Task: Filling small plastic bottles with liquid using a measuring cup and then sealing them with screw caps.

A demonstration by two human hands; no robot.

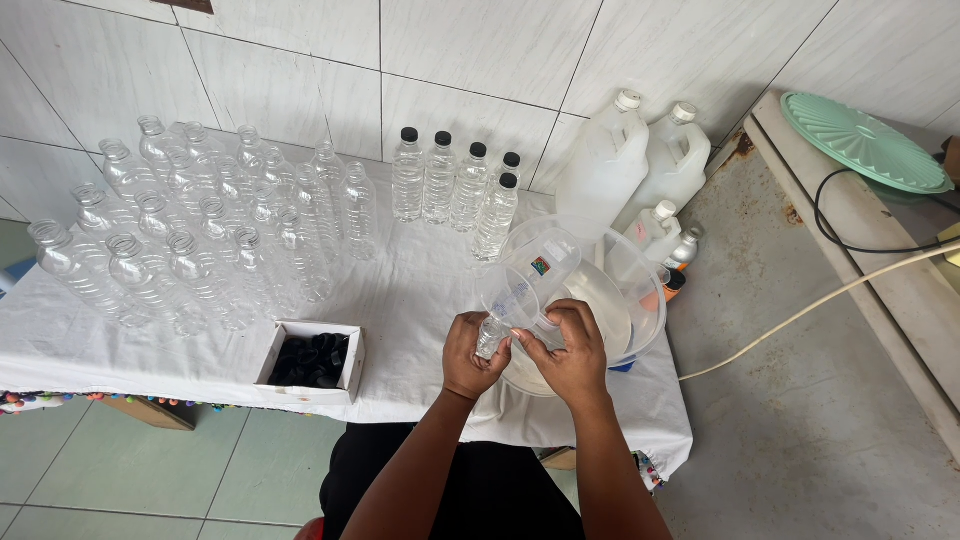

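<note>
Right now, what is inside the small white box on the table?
The small white box holds a heap of black bottle caps, filling it nearly to the rim. The box's bottom and any caps lower in the heap are covered.

Small home-run bottling setup, not a factory or lab: improvised workspace in a tiled room. White-tiled wall [470, 50] behind, pale green floor tiles [120, 480] below. Folding-type table under a white cloth [420, 300] with a beaded fringe, pushed against the wall. Many empty uncapped clear plastic bottles [190, 230] crowded at left, a short row of capped bottles [455, 185] at the back, a small cardboard box of black caps [312, 360]. Large white jerrycans [635, 160] and a clear plastic basin [640, 290] at right. Stained concrete ledge [800, 330], loose cables [830, 290], a green plastic lid [865, 140] point to household premises.
</note>
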